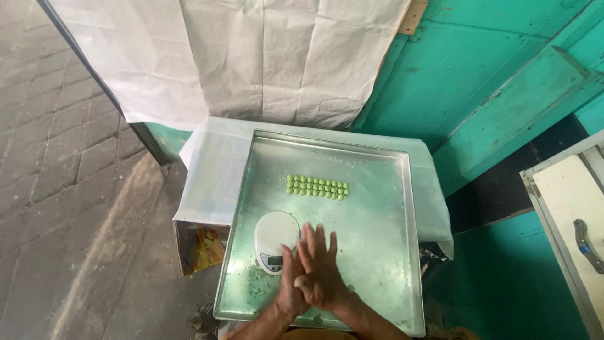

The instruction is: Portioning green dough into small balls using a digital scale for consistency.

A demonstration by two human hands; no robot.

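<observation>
Steel tray (377, 252) on the counter carries everything. Above its near edge the right hand (319, 267) lies flat over the left hand (288, 283), palms pressed together, fingers straight and close; whether anything sits between them cannot be told. Just left stands a white scale (275, 239). Small green balls (318, 187) lie in neat rows mid-tray.

The 2 hands, left hand (290, 286) and right hand (319, 267), are bare, with no gloves, rings or watch to be seen. Both forearms are bare as well, and no sleeve shows at the bottom edge.
</observation>
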